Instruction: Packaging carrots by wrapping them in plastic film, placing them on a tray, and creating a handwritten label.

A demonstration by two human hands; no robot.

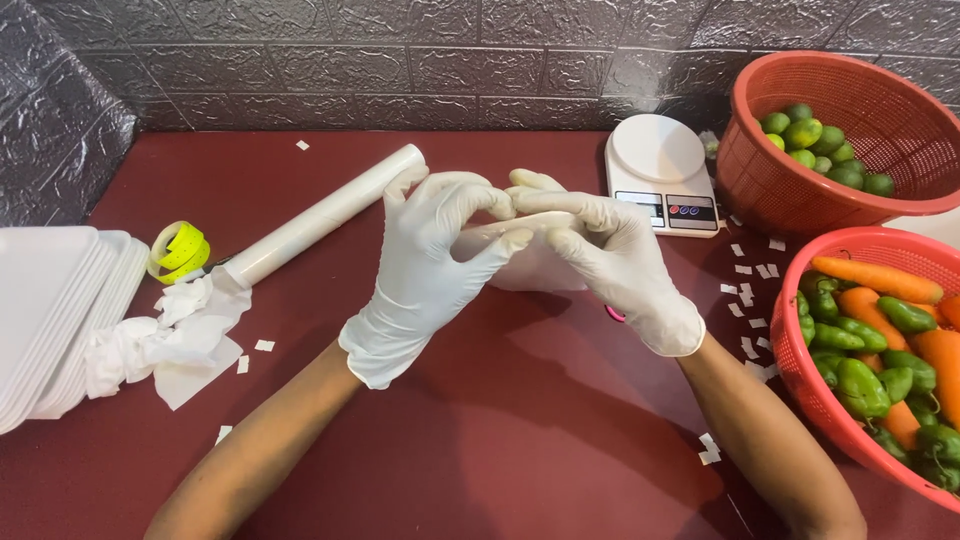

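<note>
— While the worktop (500,440) is viewed from above, what is held?

— A white wrapped item (530,262) is pinched at centre by the fingers of the left hand (425,260) and right hand (615,265); a scale (660,170) is seen at one o'clock.

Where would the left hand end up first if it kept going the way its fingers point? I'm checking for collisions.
The left hand points right, so it would meet the right hand first; their fingertips already seem to touch over the white piece.
</note>
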